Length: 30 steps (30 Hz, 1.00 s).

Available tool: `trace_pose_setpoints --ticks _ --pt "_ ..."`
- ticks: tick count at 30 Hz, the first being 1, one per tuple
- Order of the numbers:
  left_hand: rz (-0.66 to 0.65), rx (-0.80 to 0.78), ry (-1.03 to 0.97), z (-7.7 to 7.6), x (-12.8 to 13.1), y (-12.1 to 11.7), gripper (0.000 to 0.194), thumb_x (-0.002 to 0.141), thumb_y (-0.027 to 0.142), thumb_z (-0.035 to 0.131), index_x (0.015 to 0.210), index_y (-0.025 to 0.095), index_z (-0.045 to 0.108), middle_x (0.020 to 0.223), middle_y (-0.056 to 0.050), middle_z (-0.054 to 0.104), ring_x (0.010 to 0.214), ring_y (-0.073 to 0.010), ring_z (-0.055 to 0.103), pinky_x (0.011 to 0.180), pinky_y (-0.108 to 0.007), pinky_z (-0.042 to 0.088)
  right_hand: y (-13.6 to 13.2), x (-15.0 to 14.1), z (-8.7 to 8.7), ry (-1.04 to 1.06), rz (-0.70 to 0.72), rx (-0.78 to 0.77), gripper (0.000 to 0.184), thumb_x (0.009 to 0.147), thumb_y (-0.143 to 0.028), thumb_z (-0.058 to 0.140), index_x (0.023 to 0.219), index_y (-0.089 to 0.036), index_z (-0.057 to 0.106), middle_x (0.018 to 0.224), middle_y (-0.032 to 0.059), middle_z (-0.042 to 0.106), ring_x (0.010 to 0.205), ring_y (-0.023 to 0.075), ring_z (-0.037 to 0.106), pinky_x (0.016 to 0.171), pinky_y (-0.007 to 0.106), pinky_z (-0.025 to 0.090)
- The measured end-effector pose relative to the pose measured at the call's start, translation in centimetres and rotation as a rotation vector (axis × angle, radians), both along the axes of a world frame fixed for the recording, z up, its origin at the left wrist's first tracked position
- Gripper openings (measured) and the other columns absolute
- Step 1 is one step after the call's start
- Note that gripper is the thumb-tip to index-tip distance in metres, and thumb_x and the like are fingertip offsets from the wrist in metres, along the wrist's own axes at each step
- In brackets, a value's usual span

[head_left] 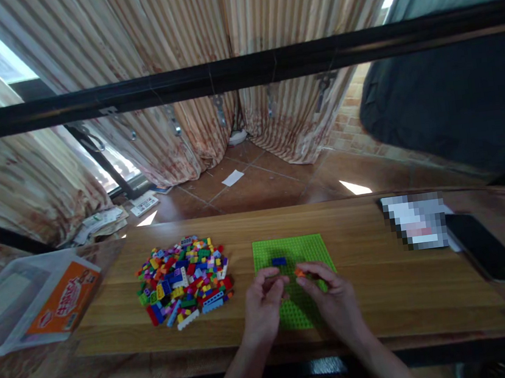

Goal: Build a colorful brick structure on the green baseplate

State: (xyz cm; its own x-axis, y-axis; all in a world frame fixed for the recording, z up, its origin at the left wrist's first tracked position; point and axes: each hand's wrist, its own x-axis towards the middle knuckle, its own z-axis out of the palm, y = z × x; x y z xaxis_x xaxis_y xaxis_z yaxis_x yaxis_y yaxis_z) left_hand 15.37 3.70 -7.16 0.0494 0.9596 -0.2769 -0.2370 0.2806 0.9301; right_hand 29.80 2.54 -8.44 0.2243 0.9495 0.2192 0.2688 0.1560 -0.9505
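Observation:
A green baseplate (299,312) lies on the wooden board, with a dark blue brick (278,262) on its far half. Over the plate's right side, my right hand (332,292) pinches a small orange brick (299,272) between thumb and fingertips. My left hand (265,301) is above the plate's left edge, just nearer to me than the blue brick. Its thumb and fingers are closed together, and what they hold, if anything, is hidden. A pile of mixed coloured bricks (184,283) is spread to the left of the plate.
A clear plastic box (7,329) with an orange label stands at the far left. On the right lie a black phone-like slab (490,249) and a blurred-out flat item (415,221). A dark metal bar (220,76) crosses beyond the wooden board (372,260).

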Motion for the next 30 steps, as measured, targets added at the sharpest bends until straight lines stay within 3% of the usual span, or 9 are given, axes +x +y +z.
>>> trace_pose_setpoints --ticks 5,7,10,13,17,30 --pt "0.062 0.276 0.492 -0.8 -1.4 1.6 0.017 0.085 0.026 0.055 0.099 0.019 0.063 0.093 -0.003 0.067 0.078 -0.0136 0.062 0.071 -0.024 0.047 3.4 2.4 -0.9 -0.267 -0.004 -0.012 0.022 0.08 -0.026 0.062 0.101 -0.023 0.07 0.098 0.006 0.069 0.092 0.0209 0.063 0.089 0.041 0.05" --pt "0.047 0.341 0.643 -1.0 -1.8 2.3 0.021 0.086 0.024 0.052 0.105 0.021 0.062 0.097 -0.003 0.067 0.078 -0.0138 0.062 0.072 -0.026 0.048 4.3 2.3 -1.2 -0.335 0.052 -0.006 0.025 0.08 -0.022 0.06 0.103 -0.023 0.07 0.098 0.0061 0.069 0.093 0.021 0.062 0.089 0.041 0.05" --pt "-0.01 0.479 0.797 -1.4 -1.9 3.1 0.025 0.087 0.021 0.05 0.109 0.021 0.061 0.104 -0.006 0.067 0.093 -0.0179 0.062 0.084 -0.031 0.049 5.1 1.4 -1.5 -0.394 0.118 0.007 0.03 0.08 -0.015 0.056 0.106 -0.022 0.068 0.099 0.0057 0.069 0.096 0.0209 0.061 0.09 0.041 0.049" --pt "-0.099 0.598 0.896 -1.8 -1.7 3.4 0.028 0.088 0.019 0.049 0.113 0.021 0.061 0.111 -0.008 0.065 0.108 -0.0218 0.058 0.095 -0.038 0.045 5.3 0.9 -1.7 -0.416 0.147 0.011 0.035 0.078 -0.012 0.055 0.109 -0.023 0.066 0.097 0.005 0.069 0.095 0.0212 0.061 0.091 0.042 0.049" --pt "-0.17 0.667 0.979 -2.5 -1.5 3.2 0.031 0.09 0.02 0.047 0.117 0.021 0.061 0.117 -0.009 0.063 0.11 -0.0229 0.056 0.099 -0.042 0.043 5.2 1.3 -1.6 -0.396 0.158 0.008 0.037 0.078 -0.014 0.056 0.113 -0.024 0.065 0.099 0.0051 0.069 0.096 0.0213 0.061 0.092 0.043 0.049" --pt "-0.268 0.681 1.154 -2.7 -1.1 2.5 0.038 0.092 0.027 0.047 0.129 0.021 0.056 0.132 -0.012 0.052 0.116 -0.0272 0.05 0.1 -0.046 0.042 4.9 2.0 -2.5 -0.511 0.121 0.089 0.02 0.09 -0.032 0.057 0.097 -0.024 0.073 0.104 0.0086 0.067 0.102 0.0248 0.057 0.092 0.045 0.048"
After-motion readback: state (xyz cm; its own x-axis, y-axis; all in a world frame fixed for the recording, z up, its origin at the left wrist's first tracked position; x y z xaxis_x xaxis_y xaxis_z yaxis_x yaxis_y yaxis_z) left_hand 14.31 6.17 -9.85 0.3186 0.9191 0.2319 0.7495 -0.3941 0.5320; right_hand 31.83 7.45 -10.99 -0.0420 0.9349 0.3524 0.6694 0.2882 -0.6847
